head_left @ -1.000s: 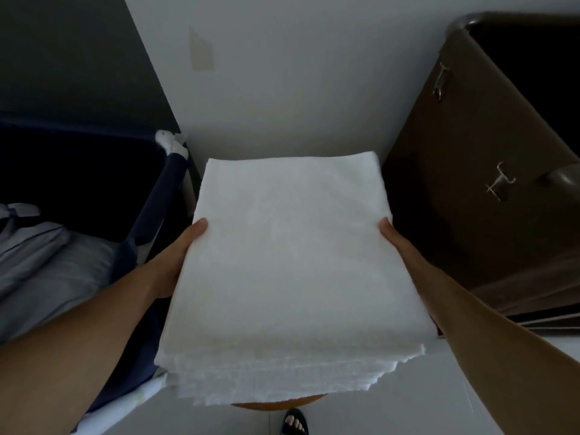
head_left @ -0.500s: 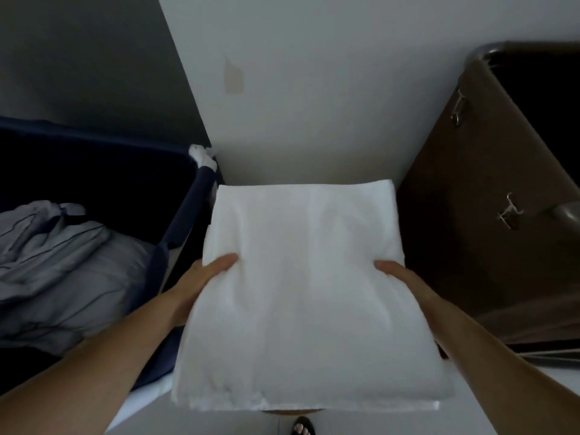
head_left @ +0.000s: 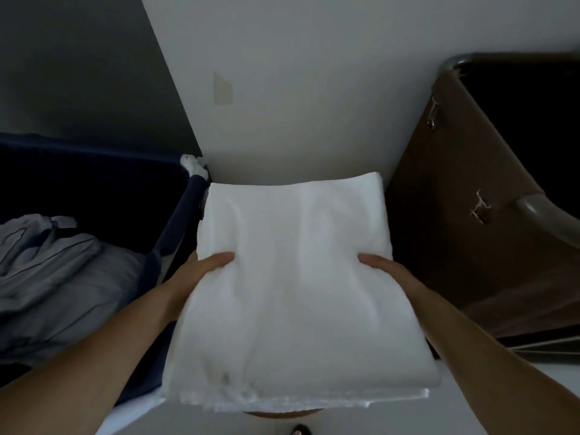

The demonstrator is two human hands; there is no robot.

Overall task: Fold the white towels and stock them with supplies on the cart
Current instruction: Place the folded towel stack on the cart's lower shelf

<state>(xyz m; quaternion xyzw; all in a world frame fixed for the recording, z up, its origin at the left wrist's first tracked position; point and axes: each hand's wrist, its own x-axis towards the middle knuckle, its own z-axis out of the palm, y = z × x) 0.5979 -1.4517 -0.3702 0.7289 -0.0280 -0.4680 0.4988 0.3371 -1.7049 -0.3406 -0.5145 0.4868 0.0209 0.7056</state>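
Dim light falls on a pale grey-white wall (head_left: 314, 73) straight ahead, with a darker grey wall panel (head_left: 78, 58) to the left of it and a small tan patch (head_left: 222, 89) on the pale paint. From the head view, the person stands between two containers. On their left is a navy fabric hamper (head_left: 175, 221) with crumpled pale blue striped linen (head_left: 62, 271) lying inside it. On their right is a brown fabric cart bag (head_left: 455, 246) hung from a grey metal rail (head_left: 546, 211), with small metal clips (head_left: 479, 210) on its side. Between the two, out in front of the body, is the stack of folded white towels (head_left: 295, 293). It lies flat and roughly level, its far edge near the foot of the wall and its layered near edge towards the person. The left hand (head_left: 201, 271) grips the stack's left side, thumb lying on top of the uppermost towel and fingers tucked out of sight beneath. The right hand (head_left: 389, 271) does the same on the right side, thumb pressed on top, fingers hidden under the pile. Under the near edge of the stack a rounded tan wooden rim (head_left: 282, 414) peeks out; whether the towels rest on it I cannot tell. Below that, at the very bottom, a toe in a dark sandal (head_left: 299, 430) shows.
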